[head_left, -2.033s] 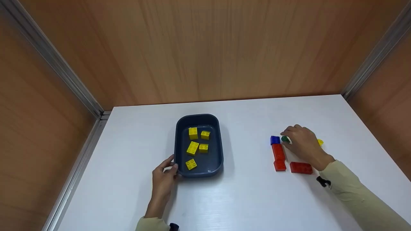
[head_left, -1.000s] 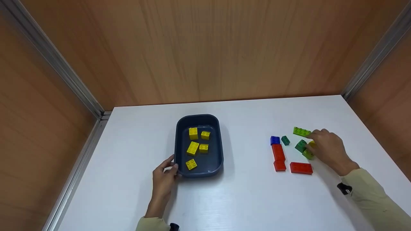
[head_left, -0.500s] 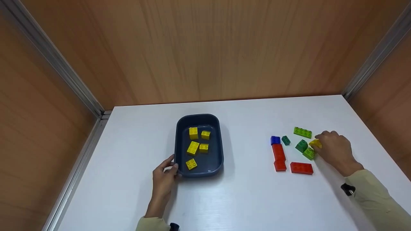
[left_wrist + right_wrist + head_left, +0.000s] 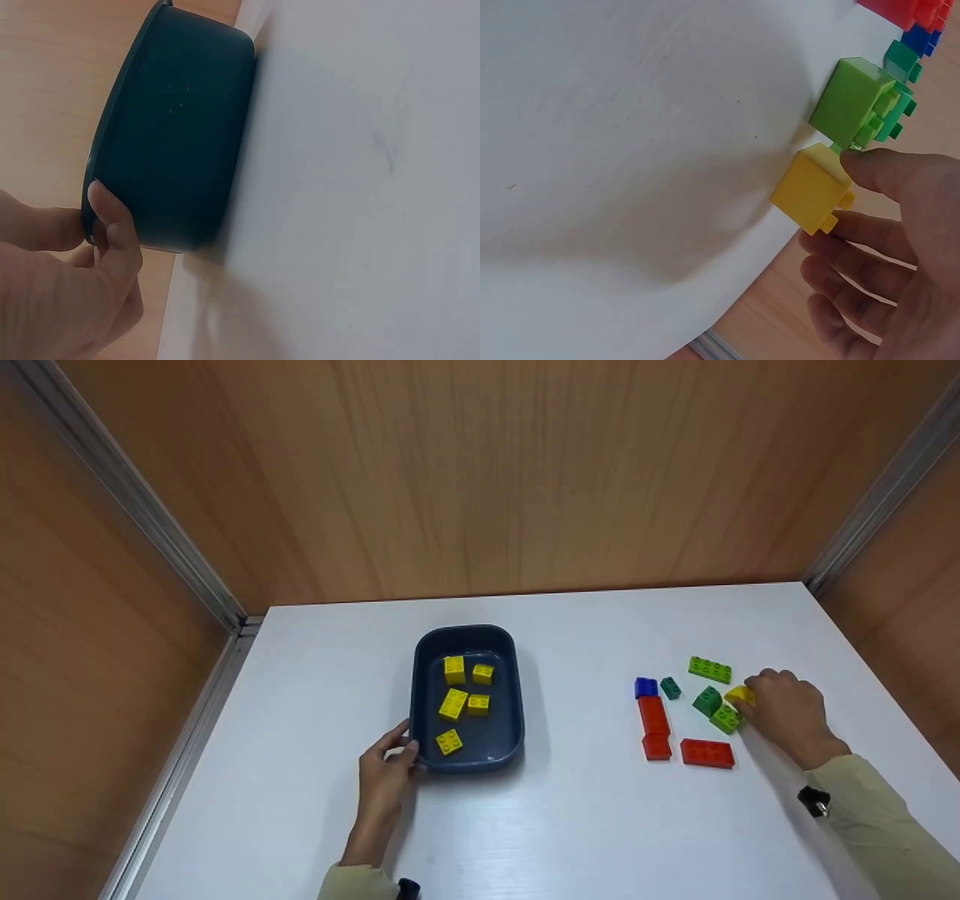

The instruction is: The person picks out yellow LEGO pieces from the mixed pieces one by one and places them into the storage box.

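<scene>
My left hand (image 4: 384, 776) pinches the lower left rim of a dark blue tray (image 4: 517, 712), thumb on one side and fingers on the other, as the left wrist view shows. Several yellow bricks (image 4: 453, 705) lie apart inside the tray. On the right, my right hand (image 4: 791, 712) has its thumb and fingers around a yellow brick (image 4: 808, 187) that sits on the table. Close to that brick are a light green brick (image 4: 726, 718) and a green brick (image 4: 707, 701). A longer light green brick (image 4: 710, 669) lies just behind them.
Left of the green bricks, a blue brick (image 4: 646, 687), a small dark green brick (image 4: 670, 688) and red bricks (image 4: 654, 715) stand close together. Another red brick (image 4: 707, 754) lies nearer the front. Wooden panels (image 4: 480, 472) enclose the white table (image 4: 585, 810).
My right hand has moved right, from over the small dark green brick to the yellow brick, uncovering the green bricks. Over the last half second it barely moves. The left hand stays on the tray.
</scene>
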The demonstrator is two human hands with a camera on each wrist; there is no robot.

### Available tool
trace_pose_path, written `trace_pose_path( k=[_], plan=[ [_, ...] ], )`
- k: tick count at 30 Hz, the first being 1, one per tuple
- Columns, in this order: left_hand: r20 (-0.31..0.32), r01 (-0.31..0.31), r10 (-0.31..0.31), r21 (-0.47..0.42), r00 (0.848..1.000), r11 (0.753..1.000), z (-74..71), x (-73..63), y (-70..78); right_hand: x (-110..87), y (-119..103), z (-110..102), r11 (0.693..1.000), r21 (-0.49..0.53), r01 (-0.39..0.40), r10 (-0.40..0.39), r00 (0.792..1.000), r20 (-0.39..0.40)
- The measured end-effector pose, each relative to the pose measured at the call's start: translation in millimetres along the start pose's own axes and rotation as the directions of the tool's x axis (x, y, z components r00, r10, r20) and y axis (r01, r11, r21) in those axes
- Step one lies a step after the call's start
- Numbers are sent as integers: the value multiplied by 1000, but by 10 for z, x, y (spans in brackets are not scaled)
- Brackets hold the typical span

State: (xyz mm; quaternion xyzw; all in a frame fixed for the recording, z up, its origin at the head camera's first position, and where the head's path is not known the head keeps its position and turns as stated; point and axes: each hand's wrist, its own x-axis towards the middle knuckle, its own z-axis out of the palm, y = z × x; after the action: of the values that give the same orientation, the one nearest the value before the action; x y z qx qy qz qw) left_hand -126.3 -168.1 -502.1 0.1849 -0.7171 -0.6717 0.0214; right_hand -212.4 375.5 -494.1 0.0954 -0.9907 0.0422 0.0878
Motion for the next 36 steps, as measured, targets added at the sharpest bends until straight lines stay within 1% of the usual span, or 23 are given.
trace_pose_path(
  k=[2, 10, 13, 18, 23, 26, 29, 33, 36],
  plan=[
    [2, -3, 3, 0, 1000, 1000, 0, 0, 0, 3, 10, 0, 1000, 1, -9, 9, 1000, 17],
    [8, -17, 17, 2, 1000, 1000, -6, -5, -1, 7, 39, 5, 999, 32, -28, 27, 999, 29],
    [6, -13, 13, 3, 1000, 1000, -3, -1, 2, 19, 46, -11, 999, 33, -34, 33, 999, 30],
    [1, -2, 1, 7, 1000, 1000, -1, 4, 0, 52, 2, -63, 1000, 15, -16, 17, 1000, -18],
    [-3, 3, -3, 1, 1000, 1000, -3, 3, 0, 117, -125, -143, 1000, 5, 18, -18, 995, -96],
    [-5, 0, 0, 1, 1000, 1000, 1, 1, 3, 169, -219, -179, 999, -5, 40, -40, 991, -126],
    [-7, -4, 4, 1, 1000, 1000, 4, -2, 4, 226, -329, -207, 998, -35, 57, -61, 991, -115],
    [-8, -7, 7, -5, 1000, 1000, 2, -2, 4, 302, -491, -232, 994, -74, 74, -80, 994, -72],
    [-8, -3, 3, -6, 1000, 1000, 0, -3, -1, 343, -607, -243, 990, -96, 105, -112, 991, -68]
  ],
)
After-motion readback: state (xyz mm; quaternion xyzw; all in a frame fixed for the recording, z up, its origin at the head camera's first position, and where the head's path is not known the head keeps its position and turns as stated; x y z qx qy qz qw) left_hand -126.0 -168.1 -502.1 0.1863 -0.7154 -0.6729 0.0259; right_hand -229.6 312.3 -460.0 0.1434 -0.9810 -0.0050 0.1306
